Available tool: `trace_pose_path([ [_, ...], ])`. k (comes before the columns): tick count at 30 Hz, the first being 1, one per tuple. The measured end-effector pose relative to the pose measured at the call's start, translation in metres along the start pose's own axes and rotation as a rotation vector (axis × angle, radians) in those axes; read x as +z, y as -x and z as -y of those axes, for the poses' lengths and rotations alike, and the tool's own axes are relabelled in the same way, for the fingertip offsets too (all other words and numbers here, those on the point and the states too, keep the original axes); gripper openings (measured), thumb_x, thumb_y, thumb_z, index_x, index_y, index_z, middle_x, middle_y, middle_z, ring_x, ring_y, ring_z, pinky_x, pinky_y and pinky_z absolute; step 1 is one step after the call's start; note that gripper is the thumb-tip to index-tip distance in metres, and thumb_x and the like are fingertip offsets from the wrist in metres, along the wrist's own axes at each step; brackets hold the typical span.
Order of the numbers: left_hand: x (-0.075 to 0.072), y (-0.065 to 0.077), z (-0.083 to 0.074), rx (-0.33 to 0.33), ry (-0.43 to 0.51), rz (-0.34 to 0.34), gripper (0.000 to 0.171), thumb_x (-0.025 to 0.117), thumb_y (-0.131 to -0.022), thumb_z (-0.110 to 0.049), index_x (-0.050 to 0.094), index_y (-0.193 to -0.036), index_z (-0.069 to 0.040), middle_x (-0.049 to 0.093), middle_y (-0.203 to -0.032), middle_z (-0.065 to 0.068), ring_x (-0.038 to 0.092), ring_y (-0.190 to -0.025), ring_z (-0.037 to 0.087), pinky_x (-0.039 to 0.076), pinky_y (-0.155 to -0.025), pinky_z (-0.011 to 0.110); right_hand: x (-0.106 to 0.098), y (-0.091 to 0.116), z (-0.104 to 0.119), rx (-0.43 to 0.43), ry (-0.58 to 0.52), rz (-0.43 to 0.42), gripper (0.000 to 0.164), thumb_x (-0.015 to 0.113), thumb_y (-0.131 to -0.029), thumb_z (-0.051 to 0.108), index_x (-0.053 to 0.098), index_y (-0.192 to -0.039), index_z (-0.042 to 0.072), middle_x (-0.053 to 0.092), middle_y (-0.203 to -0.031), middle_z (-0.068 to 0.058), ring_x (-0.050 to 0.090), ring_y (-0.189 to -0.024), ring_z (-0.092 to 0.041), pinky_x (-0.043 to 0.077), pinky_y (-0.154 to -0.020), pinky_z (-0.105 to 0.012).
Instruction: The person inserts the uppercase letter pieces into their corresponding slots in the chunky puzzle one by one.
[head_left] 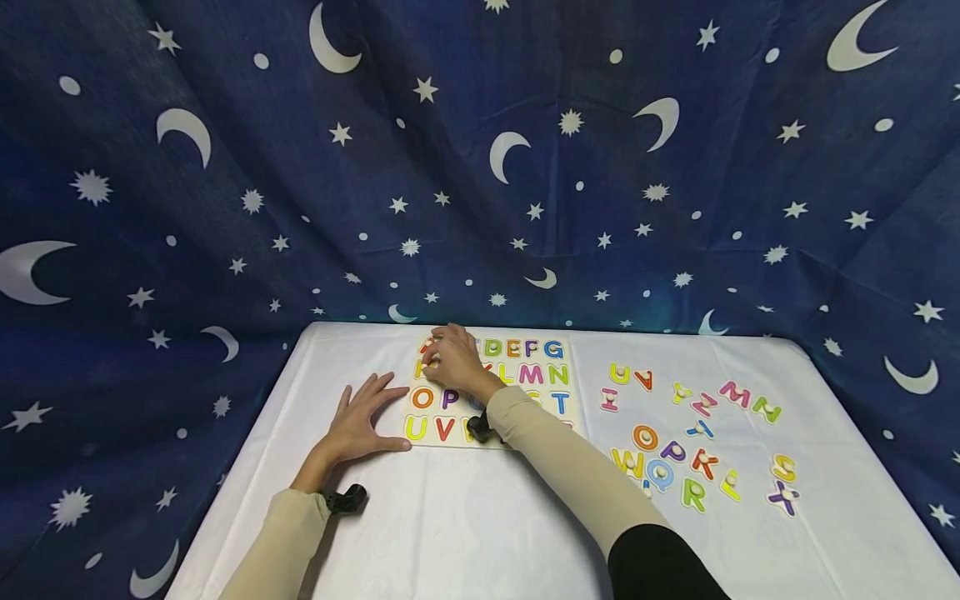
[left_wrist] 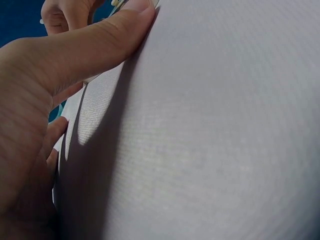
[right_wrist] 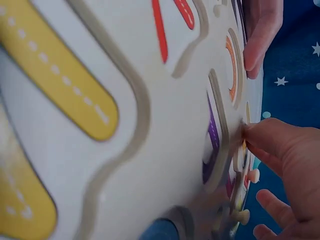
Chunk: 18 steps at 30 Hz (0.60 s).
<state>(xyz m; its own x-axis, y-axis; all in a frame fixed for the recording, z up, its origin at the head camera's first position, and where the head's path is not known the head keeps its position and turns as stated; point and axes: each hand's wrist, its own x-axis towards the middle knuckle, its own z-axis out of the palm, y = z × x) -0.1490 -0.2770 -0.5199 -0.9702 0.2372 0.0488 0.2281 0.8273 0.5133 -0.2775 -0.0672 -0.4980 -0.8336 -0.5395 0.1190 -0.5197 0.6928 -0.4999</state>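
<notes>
Head view alone shows loose letters [head_left: 701, 430], right of letter board [head_left: 432, 415]; right-wrist view, knobs [right_wrist: 253, 176] side-on. Right hand [head_left: 459, 360] bends fingers over board's upper left; hold unclear. Left hand [head_left: 358, 423] lies spread, empty, thumb touching board.

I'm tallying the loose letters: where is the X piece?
In the head view, the loose X piece lies on the white cloth toward the right, just below the yellow S and right of the loose L.
</notes>
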Motion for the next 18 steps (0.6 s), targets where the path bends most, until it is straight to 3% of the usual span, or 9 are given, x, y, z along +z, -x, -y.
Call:
trace_pose_path([
  [12,-0.0001,0.0002,0.0006,0.008,-0.005,-0.008,0.096,0.091,-0.064,-0.061,0.058,-0.146,-0.023,0.033,-0.165,0.014,0.018,-0.155,0.042,-0.002,-0.120,0.071,0.0017,0.0012,0.0003,0.018,-0.009,0.007,0.007,0.077,-0.091,0.030,0.080,-0.094,0.025,0.050,-0.153,-0.005,0.027,-0.150,-0.034,0.021,-0.122,-0.056],
  [18,0.0004,0.0001,0.0012,0.006,-0.008,-0.008,0.096,0.091,-0.064,-0.060,0.058,-0.146,-0.023,0.034,-0.165,0.015,0.018,-0.155,0.042,-0.002,-0.120,0.071,0.0006,0.0038,-0.0025,-0.017,-0.048,-0.002,0.019,0.078,-0.090,0.033,0.077,-0.107,0.025,0.052,-0.151,-0.005,0.030,-0.149,-0.034,0.023,-0.120,-0.056],
])
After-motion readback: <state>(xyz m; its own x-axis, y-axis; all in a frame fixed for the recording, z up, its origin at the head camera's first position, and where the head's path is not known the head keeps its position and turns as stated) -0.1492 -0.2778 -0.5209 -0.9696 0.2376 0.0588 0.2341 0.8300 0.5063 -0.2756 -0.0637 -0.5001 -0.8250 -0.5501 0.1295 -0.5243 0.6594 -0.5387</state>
